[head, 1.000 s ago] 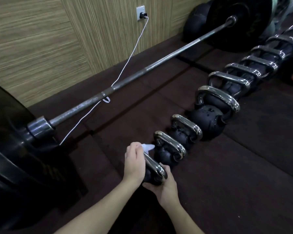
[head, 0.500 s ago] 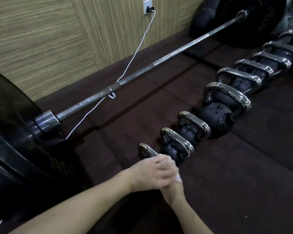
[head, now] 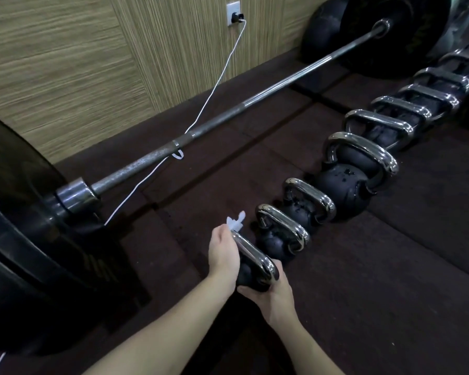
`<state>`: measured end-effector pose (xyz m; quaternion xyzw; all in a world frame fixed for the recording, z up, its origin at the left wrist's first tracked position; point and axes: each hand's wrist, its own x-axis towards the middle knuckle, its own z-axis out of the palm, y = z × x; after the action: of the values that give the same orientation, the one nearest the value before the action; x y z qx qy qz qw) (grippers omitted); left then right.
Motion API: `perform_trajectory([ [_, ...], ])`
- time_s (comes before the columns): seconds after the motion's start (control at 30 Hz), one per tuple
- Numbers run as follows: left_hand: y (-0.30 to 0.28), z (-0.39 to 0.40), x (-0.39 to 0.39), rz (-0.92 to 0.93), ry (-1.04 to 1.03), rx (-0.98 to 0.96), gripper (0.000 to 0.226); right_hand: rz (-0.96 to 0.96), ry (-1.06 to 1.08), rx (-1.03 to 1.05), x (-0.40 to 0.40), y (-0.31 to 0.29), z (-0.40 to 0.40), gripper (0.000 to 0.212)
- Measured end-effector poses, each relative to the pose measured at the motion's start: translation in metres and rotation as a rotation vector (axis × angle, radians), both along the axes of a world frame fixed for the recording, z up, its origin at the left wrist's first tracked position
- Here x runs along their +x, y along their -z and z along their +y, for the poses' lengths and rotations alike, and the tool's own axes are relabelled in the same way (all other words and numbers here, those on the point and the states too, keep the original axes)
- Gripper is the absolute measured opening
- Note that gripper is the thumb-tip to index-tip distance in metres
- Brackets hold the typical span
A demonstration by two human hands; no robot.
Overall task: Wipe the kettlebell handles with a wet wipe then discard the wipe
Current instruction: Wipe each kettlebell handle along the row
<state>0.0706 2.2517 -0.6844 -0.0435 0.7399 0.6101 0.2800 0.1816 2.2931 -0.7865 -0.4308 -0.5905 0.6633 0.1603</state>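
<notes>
**Wipe at the far end of the nearest handle**

I see the left hand [head: 222,249] curled around the far-left end of the nearest kettlebell's chrome handle [head: 256,257], gripping the white wet wipe [head: 235,221] against the metal; only a crumpled tuft of the wipe shows past the fingers, and the rest is hidden inside the fist. The right hand [head: 272,292] cups the black body of the nearest kettlebell [head: 245,274] from below and the near side, fingers bent around it. Most of that body is covered by the two hands, so I cannot tell whether it rests on the floor.

Half a second ago the left hand lay over the right-hand end of this handle, covering it; now it sits at the opposite end and the chrome bar is exposed.

Beyond stands the row of kettlebells [head: 344,190], growing larger with distance, the farthest ones blurred and cut off at the right edge. To the left lies a barbell [head: 228,115] on the dark floor mat [head: 390,266], its near plate cut off by the frame. A white cable [head: 222,77] runs from a wall socket [head: 233,13] across the bar.
</notes>
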Motion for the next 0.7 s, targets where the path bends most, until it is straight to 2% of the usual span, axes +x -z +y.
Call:
perform_trajectory([
  [0.03, 0.0, -0.001, 0.006, 0.061, -0.011, -0.035, 0.031, -0.027, -0.059, 0.085, 0.001, 0.006, 0.001, 0.088],
  [0.07, 0.001, -0.005, 0.014, 0.169, 0.012, -0.062, 0.033, -0.016, -0.025, -0.06, 0.0, 0.005, 0.0, 0.083],
  [0.1, 0.003, -0.011, 0.022, 0.315, 0.08, -0.082, 0.036, 0.013, -0.031, -0.054, 0.0, 0.005, -0.003, 0.073],
  [0.13, 0.009, -0.018, 0.028, 0.51, 0.169, -0.089, 0.039, 0.061, 0.007, -0.213, -0.006, 0.002, -0.001, 0.063],
  [0.17, 0.015, -0.026, 0.031, 0.716, 0.27, -0.108, 0.041, 0.048, 0.035, -0.2, -0.005, 0.007, 0.003, 0.058],
  [0.2, 0.024, -0.035, 0.031, 0.915, 0.386, -0.138, 0.041, 0.082, 0.027, -0.318, -0.007, -0.003, 0.004, 0.049],
  [0.27, 0.041, -0.048, 0.021, 1.258, 0.63, -0.209, 0.04, -0.019, -0.07, -0.029, 0.001, -0.013, 0.002, 0.019],
  [0.33, 0.045, -0.053, 0.013, 1.532, 0.818, -0.228, 0.037, -0.076, -0.168, 0.096, 0.005, -0.012, 0.004, 0.022],
  [0.4, 0.038, -0.052, 0.012, 1.697, 0.94, -0.139, 0.032, -0.077, -0.21, 0.045, 0.006, -0.021, 0.004, 0.021],
  [0.47, 0.025, -0.05, 0.01, 1.758, 1.032, -0.036, 0.026, -0.197, -0.341, 0.105, 0.01, -0.026, 0.008, 0.021],
  [0.53, 0.01, -0.047, 0.005, 1.705, 1.026, -0.005, 0.025, -0.336, -0.498, 0.248, 0.016, -0.026, 0.017, 0.026],
  [0.57, -0.002, -0.044, 0.004, 1.608, 0.98, -0.015, 0.027, -0.426, -0.504, 0.344, 0.019, -0.027, 0.023, 0.039],
  [0.63, -0.03, -0.042, -0.002, 1.279, 0.82, -0.06, 0.033, -0.593, -0.663, 0.442, 0.024, -0.037, 0.039, 0.093],
  [0.67, -0.046, -0.042, -0.008, 1.106, 0.739, -0.061, 0.033, -0.685, -0.79, 0.518, 0.027, -0.045, 0.051, 0.107],
  [0.7, -0.055, -0.043, -0.014, 0.959, 0.673, -0.055, 0.03, -0.783, -0.907, 0.563, 0.028, -0.06, 0.059, 0.109],
])
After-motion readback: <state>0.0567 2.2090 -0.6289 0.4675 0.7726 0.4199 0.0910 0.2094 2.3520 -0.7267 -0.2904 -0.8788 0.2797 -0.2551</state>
